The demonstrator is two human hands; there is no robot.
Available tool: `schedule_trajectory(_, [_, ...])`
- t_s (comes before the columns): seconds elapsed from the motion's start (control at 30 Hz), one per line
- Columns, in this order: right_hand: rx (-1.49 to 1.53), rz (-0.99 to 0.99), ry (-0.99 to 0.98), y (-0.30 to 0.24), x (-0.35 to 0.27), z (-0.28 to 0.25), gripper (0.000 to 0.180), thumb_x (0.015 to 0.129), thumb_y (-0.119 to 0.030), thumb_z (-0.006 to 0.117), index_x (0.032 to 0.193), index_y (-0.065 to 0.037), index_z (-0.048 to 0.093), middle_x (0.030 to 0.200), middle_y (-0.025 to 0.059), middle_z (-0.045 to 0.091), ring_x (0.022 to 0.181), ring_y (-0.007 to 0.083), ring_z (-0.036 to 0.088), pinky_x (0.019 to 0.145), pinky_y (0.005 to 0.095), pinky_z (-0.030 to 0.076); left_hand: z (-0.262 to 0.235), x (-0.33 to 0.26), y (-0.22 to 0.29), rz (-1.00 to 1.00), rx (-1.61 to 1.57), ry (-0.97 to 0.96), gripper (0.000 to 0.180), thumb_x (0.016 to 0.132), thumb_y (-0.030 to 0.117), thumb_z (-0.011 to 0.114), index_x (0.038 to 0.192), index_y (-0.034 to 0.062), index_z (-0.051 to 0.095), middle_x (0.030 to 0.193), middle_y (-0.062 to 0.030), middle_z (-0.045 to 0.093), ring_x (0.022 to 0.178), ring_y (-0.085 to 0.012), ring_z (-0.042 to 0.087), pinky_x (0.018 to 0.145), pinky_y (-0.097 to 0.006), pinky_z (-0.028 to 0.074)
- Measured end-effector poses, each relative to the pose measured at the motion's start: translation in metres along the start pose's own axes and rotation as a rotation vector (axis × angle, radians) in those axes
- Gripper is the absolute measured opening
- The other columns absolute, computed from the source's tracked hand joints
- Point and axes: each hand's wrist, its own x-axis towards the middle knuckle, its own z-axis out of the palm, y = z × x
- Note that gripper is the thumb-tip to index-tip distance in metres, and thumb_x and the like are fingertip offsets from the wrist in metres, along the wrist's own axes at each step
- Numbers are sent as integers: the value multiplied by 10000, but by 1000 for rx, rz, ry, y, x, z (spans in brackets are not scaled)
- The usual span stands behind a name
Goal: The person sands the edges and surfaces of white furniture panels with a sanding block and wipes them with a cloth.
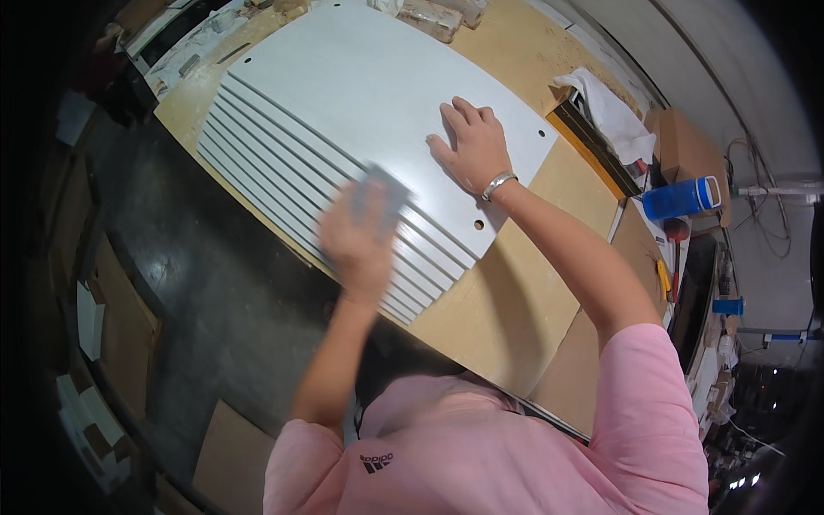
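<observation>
A stack of white panels (pixel 369 77) lies on the table, their near edges stepped like a fanned deck. Dark round holes show near the corners of the broad panel. My left hand (pixel 356 236), smeared by motion, grips a flat grey sanding pad (pixel 384 196) against the stepped edges. On the broad white face rests my right hand (pixel 475 146), fingers spread and holding nothing, with a metal bracelet at the wrist.
The stack lies on a pale wooden tabletop (pixel 506 292). To the right are a white cloth (pixel 605 112), a cardboard box (pixel 687 154), a blue bottle (pixel 678 199) and a yellow cutter (pixel 663 279). Wrapped blocks (pixel 429 19) stand at the far edge. Boards (pixel 232 455) lean at lower left; someone stands far left.
</observation>
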Motion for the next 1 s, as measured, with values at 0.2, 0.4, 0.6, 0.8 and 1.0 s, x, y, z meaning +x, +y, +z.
schedule_trajectory(0.2, [-61,1,65,13,-10,4,527,868,-392,603,1261,-42,577,1316,138,546,1064,327,511,974,424,410,-16,-54,76,192,-37,-194,428,747,242,729,1175,227,703,1230,-118,626,1068,-269,607,911,-561,367])
schedule_trajectory(0.4, [1,63,-5,2,-5,1,570,843,-383,644,1307,-57,590,1398,155,538,1137,348,523,1028,424,413,-10,-56,84,233,-75,-274,456,777,202,714,1229,251,676,1207,-155,628,1071,-325,609,896,-570,409])
schedule_trajectory(0.6, [-8,63,-64,3,-6,-4,544,875,-404,600,1280,-43,562,1383,153,520,1131,326,500,1019,429,386,-36,5,-1,-63,76,-91,584,734,159,750,1294,92,600,1284,-212,584,1217,-404,521,995,-541,376])
schedule_trajectory(0.8, [12,68,-9,5,-7,1,584,858,-388,617,1306,-17,568,1423,175,500,1197,358,478,1066,433,360,-30,-85,28,50,45,-300,650,746,392,774,1313,158,559,1413,-170,470,1326,-366,450,1089,-664,194])
schedule_trajectory(1.0, [22,91,-26,4,-5,1,582,847,-359,634,1310,-11,574,1431,171,501,1197,353,475,1081,430,354,-49,22,-124,-87,195,-31,629,804,243,753,1385,177,522,1416,-173,480,1307,-369,457,1096,-570,266])
